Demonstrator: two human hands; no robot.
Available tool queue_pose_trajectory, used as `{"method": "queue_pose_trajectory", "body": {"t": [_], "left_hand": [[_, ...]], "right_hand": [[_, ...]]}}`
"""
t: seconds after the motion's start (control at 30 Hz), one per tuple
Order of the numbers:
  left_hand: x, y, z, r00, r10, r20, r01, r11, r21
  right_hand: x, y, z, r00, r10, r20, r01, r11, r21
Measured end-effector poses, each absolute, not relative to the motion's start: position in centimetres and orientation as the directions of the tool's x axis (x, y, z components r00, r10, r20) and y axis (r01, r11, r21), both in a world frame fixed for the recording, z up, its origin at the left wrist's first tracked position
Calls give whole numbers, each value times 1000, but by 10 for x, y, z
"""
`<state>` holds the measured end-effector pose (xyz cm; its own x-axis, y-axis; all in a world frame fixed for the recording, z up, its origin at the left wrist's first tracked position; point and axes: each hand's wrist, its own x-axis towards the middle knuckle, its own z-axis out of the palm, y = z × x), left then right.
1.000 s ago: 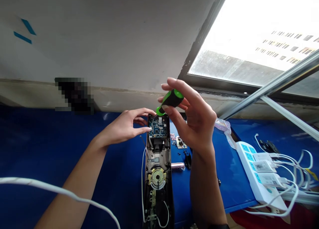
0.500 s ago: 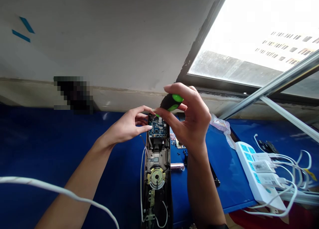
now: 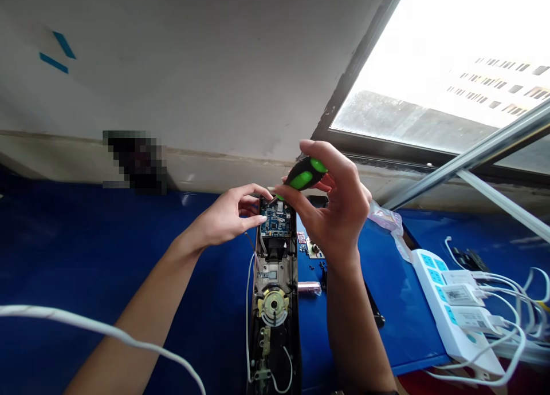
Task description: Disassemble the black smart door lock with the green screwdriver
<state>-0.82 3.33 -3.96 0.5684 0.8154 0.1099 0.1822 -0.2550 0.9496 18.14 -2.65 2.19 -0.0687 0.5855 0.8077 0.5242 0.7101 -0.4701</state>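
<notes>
Screwdriver [image 3: 303, 176] is clamped between the thumb and fingers of the right grip [image 3: 337, 209], its shaft slanting down-left toward the upper left of a board [image 3: 275, 228]; its tip is hard to make out. Just left, the left grip [image 3: 230, 216] has thumb and index finger apart, at the board's edge and the case's [image 3: 270, 257] top corner. The case runs from both grips toward the person. Below the right grip, screws [image 3: 317, 267] and a pink roll [image 3: 309, 288] lie on the bench [image 3: 206, 315]; well right sits a power strip [image 3: 442, 309].
</notes>
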Motion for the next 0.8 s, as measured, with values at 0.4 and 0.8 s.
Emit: {"method": "queue_pose_trajectory", "body": {"t": [0.4, 0.8], "left_hand": [[-8, 33, -39, 561, 819, 121, 162, -252, 954], [-4, 19, -23, 504, 835, 222, 431, -466, 773]], "right_hand": [[184, -21, 18, -34, 497, 867, 473, 772, -425], [220, -34, 36, -73, 573, 817, 443, 752, -488]]}}
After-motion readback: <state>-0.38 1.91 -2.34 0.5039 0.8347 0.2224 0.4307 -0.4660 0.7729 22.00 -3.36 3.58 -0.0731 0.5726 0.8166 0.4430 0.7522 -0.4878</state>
